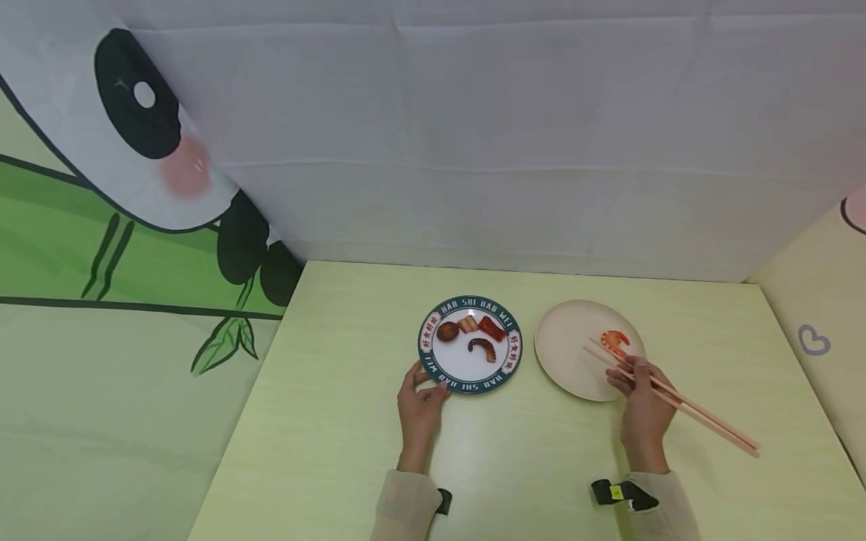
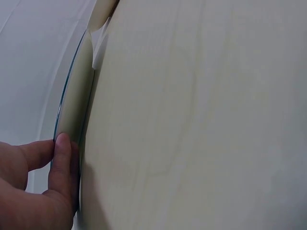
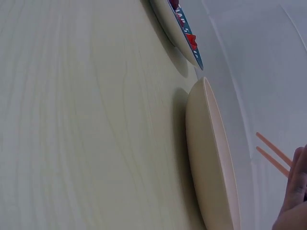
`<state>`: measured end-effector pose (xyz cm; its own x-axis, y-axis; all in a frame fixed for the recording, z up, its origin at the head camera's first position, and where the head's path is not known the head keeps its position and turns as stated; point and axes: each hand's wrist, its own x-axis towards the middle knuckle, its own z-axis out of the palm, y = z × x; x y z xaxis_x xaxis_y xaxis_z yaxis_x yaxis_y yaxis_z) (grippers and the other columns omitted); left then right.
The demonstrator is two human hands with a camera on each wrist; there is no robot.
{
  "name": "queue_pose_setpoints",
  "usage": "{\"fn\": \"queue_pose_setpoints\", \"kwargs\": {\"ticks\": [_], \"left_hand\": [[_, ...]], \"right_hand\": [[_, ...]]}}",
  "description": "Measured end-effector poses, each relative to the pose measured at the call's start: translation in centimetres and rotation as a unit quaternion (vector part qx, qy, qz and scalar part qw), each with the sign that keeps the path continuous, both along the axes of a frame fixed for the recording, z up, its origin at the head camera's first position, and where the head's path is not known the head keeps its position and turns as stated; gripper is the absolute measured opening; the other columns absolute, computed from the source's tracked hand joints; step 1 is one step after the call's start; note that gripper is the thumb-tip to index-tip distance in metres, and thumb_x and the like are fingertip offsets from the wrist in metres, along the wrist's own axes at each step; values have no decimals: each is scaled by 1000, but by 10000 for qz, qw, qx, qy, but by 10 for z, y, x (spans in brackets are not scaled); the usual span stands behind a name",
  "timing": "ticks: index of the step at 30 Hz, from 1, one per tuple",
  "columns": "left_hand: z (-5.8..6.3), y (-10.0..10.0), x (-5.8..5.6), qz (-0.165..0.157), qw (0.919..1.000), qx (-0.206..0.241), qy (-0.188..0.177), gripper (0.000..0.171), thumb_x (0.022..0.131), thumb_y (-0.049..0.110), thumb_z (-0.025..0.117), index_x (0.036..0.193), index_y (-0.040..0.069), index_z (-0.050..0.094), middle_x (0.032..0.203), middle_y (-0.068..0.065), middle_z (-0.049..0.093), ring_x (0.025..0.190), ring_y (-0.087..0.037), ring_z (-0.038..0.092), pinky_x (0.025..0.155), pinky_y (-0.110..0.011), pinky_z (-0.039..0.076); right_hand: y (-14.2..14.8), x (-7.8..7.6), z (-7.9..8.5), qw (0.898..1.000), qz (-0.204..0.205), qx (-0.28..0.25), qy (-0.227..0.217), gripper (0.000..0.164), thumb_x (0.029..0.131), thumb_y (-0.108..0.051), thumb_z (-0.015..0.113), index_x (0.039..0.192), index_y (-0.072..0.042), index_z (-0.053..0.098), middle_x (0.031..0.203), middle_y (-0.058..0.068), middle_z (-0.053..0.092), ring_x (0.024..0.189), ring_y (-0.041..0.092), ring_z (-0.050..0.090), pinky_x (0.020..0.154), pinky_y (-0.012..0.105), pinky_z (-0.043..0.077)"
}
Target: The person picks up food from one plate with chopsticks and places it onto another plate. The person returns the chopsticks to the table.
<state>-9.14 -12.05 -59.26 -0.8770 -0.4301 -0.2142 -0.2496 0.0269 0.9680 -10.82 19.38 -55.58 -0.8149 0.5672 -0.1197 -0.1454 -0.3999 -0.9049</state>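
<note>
Left hand (image 1: 421, 409) grips central plate (image 1: 458, 367); right hand (image 1: 646, 409), lower right, holds chopsticks (image 1: 710, 415). Shrimp (image 1: 612, 338) transfer seems underway, next needing careful alignment.

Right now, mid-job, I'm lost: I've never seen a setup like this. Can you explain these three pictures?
There is no robot here: a person works with a bare left hand and right hand. The wide picture comes from a camera worn on the head, looking forward and down. The other two come from cameras on the wrists, so plates appear nearly edge-on.

On the table is a pale plate; to its left, the left hand grips the rim of a patterned plate bearing four small food pieces. The right hand holds chopsticks over the pale plate, beside an orange shrimp-like piece. Whether they pinch it, I can't tell.
</note>
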Motion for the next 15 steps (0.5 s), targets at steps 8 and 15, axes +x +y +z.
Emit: {"fn": "queue_pose_setpoints", "kwargs": {"ticks": [8,15], "left_hand": [[1,-1,-1,18,10000,25,-10,67,92,-10,71,154,0,48,123,-21,61,81,-16,71,73,-26,70],[2,0,0,26,10000,20,-10,66,92,-10,70,153,-1,48,122,-22,61,81,-17,72,72,-26,70]], "right_hand": [[-10,0,2,9997,110,-201,60,19,105,-7,62,107,10,70,84,9,77,65,14,76,63,23,69],[-16,0,1,9996,183,-185,82,15,104,-10,66,101,1,75,83,7,77,66,14,77,64,24,69]]}}
